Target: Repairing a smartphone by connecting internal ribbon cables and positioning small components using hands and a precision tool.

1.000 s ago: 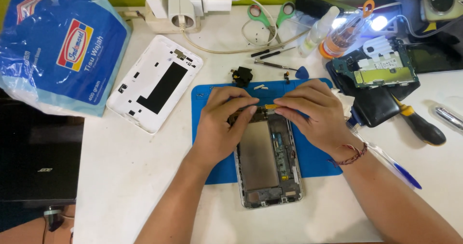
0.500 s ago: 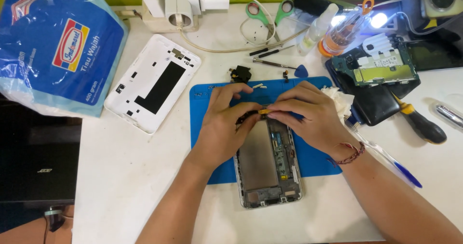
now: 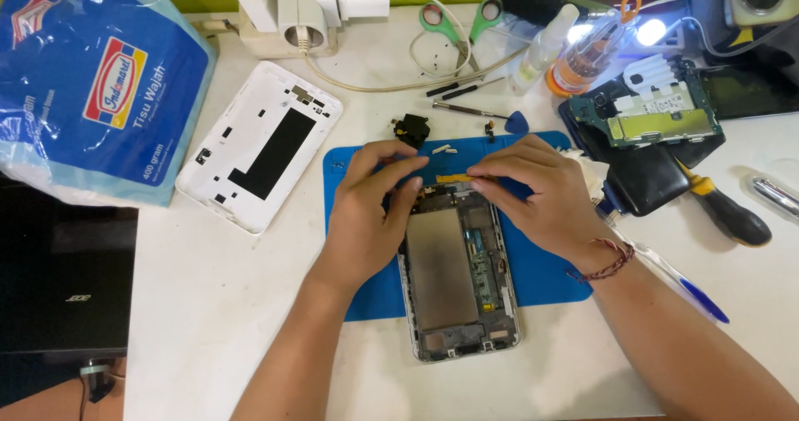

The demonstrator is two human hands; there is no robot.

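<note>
On the blue mat (image 3: 541,271), both hands (image 3: 366,213) (image 3: 541,192) pinch the opened tablet's (image 3: 458,279) top.

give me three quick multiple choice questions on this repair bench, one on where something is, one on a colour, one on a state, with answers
1. Where does the white back cover lie?
A. on the table left of the blue mat
B. on top of the opened device
C. under the scissors

2. What colour are the scissors' handles?
A. red
B. green
C. black

3. What state is the device under the hands in?
A. closed, cover on
B. open, inner parts bare
C. wrapped in a bag

Answers:
1. A, the cover rests on the white table beside the blue mat, apart from the device.
2. B, both loops at the top of the table are green.
3. B, the metal frame and boards show, and the left hand and right hand pinch a yellow strip at its top edge.
</note>
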